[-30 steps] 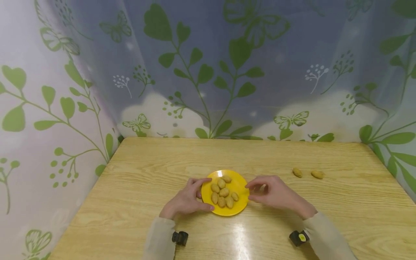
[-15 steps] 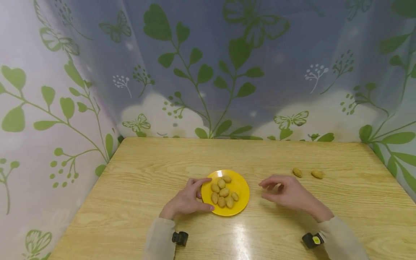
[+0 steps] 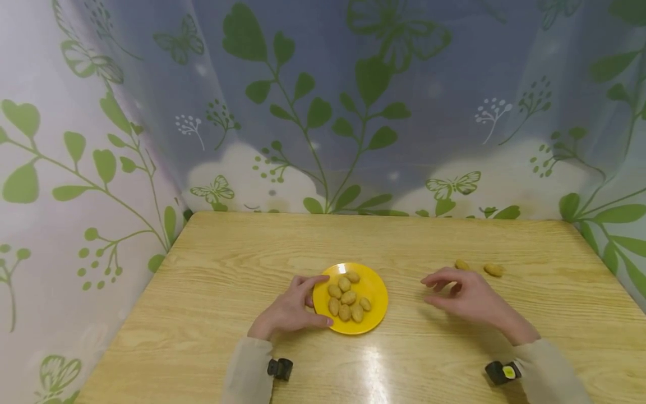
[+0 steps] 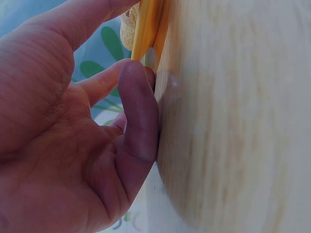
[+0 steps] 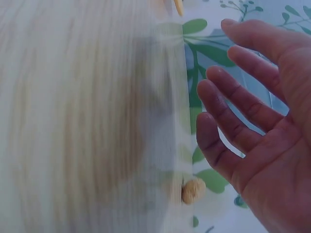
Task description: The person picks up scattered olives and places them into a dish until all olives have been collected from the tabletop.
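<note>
My left hand holds the left rim of a yellow plate, thumb at the near side and forefinger at the far side. Several tan, oval, walnut-like nuts lie on the plate. In the left wrist view, fingers curl at the edge of the plate, low by the tabletop. To the right of the plate is my right hand, over the table with nothing in it. Its fingers are spread and loosely bent. Just beyond it are two more nuts, one near its knuckles and another farther right.
Everything rests on a light wooden table. A curtain with green leaves and butterflies hangs behind its far edge, and similar cloth lines the left side. Each wrist wears a small black camera.
My right hand has moved away from the plate's right rim, toward the two loose nuts on the right. My left hand and the plate have stayed put.
</note>
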`<state>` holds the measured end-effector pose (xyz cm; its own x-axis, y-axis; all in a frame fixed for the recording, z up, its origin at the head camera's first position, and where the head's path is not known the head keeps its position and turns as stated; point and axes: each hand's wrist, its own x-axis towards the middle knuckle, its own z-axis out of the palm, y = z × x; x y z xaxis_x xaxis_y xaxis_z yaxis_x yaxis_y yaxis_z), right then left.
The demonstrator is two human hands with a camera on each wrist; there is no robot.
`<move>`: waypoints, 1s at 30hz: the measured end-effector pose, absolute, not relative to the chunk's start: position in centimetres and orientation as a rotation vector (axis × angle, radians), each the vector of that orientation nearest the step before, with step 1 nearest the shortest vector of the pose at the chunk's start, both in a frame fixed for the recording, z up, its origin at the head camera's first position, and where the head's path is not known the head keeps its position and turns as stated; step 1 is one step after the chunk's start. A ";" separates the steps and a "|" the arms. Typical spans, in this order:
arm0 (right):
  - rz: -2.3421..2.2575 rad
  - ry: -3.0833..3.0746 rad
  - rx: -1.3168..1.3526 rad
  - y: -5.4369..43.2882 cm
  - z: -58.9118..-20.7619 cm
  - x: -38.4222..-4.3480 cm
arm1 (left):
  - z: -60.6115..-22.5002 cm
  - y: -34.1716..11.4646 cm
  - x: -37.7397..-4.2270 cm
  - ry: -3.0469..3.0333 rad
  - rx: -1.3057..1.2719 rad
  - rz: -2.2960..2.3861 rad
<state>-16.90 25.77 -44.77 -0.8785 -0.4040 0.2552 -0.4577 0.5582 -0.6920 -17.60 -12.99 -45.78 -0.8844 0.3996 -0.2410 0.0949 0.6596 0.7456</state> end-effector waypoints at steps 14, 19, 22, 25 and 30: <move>1.156 -2.746 0.594 29.3 -44.1 -16.5 | -45.7 -13.0 -17.5 2.486 0.389 1.094; 1.135 -2.739 0.566 30.4 -44.1 -16.4 | -45.6 -13.0 -17.6 2.487 0.385 1.096; 1.123 -2.737 0.544 31.0 -44.2 -16.3 | -45.5 -13.0 -17.6 2.490 0.382 1.093; 1.097 -2.753 0.510 31.7 -44.2 -16.3 | -45.6 -13.0 -17.5 2.492 0.381 1.088; 1.061 -2.768 0.463 32.7 -44.2 -16.3 | -45.5 -12.9 -17.4 2.483 0.381 1.093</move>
